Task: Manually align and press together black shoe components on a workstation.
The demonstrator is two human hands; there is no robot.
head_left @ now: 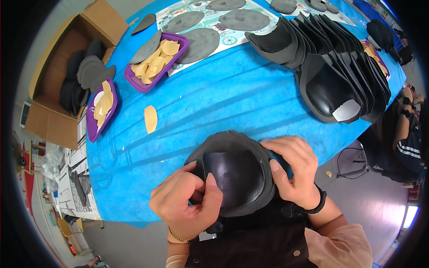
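Observation:
A black moulded foam piece [250, 209] with a wide matte rim and a glossy hollow lies at the table's near edge, close to my body. My left hand [190, 201] is closed at its left side, thumb and curled fingers at the edge of the glossy black part [237, 178]. What lies between those fingertips is partly hidden. Around the right rim my right hand [295, 172] is bent, its thumb and fingers gripping the piece. A loose tan oval patch [151, 119] rests on the blue-covered table [210, 107] to the left.
Nested rows of similar black moulded pieces [328, 87] stand at the far right. Two purple trays [149, 87] [92, 134] hold tan patches. Flat grey ovals [245, 20] lie on a printed sheet at the back. An open cardboard box [49, 127] with dark pieces stands left.

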